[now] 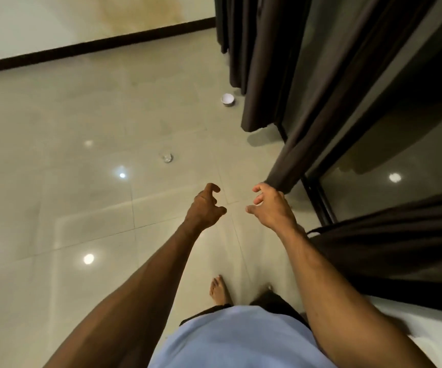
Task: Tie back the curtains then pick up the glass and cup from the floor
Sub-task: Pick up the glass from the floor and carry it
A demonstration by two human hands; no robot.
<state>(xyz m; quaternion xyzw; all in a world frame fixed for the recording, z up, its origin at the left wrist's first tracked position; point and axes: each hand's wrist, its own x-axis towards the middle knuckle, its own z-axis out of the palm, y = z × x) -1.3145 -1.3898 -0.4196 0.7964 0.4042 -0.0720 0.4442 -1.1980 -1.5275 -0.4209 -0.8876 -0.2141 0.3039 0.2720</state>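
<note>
both hands out front, empty; cup and glass on the floor

head view: left hand (206, 205) and right hand (271, 208) reach forward over the tiled floor (55, 195), near each other but apart. fingers on both are half curled and spread, claw-like, with nothing held in either. right hand sits just beside the bottom end of a dark curtain panel (307, 123) that runs diagonally up to the top right; cannot tell whether the hand touches the fabric. second curtain panel (254, 62) hangs in folds further ahead, hem near the floor. third bunch of dark curtain (387, 251) sits low at the right, beside the right forearm. dark window glass (400, 160) behind them shows reflected lights. white cup (227, 99) stands upright on the floor, just beside the far panel's hem. clear glass (166, 157) on the floor, well apart from the cup, ahead and left of the left hand. bare foot (218, 289) and light blue shirt (241, 338) at the bottom
</note>
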